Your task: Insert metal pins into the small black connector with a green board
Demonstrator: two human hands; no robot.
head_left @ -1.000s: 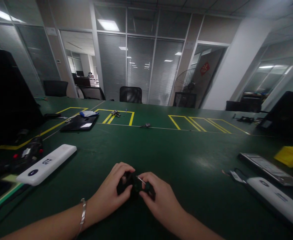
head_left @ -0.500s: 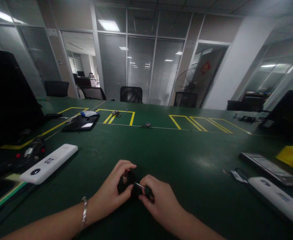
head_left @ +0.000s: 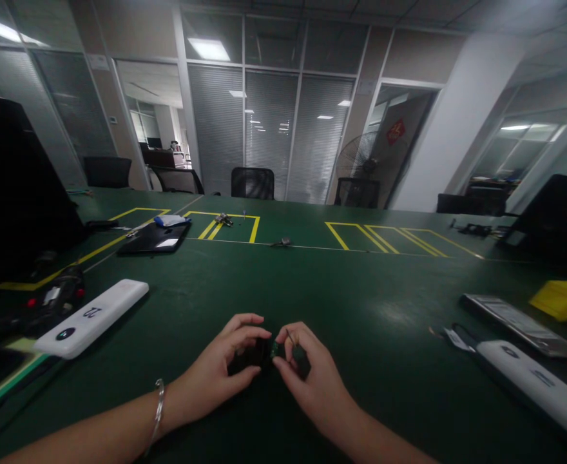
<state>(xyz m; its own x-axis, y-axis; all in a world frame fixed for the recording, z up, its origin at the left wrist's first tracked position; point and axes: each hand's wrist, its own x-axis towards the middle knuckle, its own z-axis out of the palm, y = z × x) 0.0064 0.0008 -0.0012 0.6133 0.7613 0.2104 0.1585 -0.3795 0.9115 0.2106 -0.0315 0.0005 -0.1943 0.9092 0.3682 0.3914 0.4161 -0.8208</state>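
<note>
My left hand (head_left: 220,367), with a silver bracelet on the wrist, curls its fingers and thumb around a small black object (head_left: 259,353) low in the middle of the view. Close on its right, my right hand (head_left: 312,380) pinches a small green piece (head_left: 274,349) between thumb and forefinger. A thin dark tool (head_left: 290,336) is tucked among the fingers of the same hand. The black object and the green piece are very near each other; whether they touch is hard to tell. Both hands are just above the green table (head_left: 264,290).
A white power bank (head_left: 95,319) lies at the left beside black gear (head_left: 64,293). Another white power bank (head_left: 529,374) and a phone-like device (head_left: 520,322) lie right, near a yellow item (head_left: 561,299). Farther back are a black tablet (head_left: 153,238) and small metal parts (head_left: 283,242).
The thin tool has swung away from the black object and now points up in my right hand. The right fingertips have moved up to pinch a green piece. My left fingers have shifted slightly.
</note>
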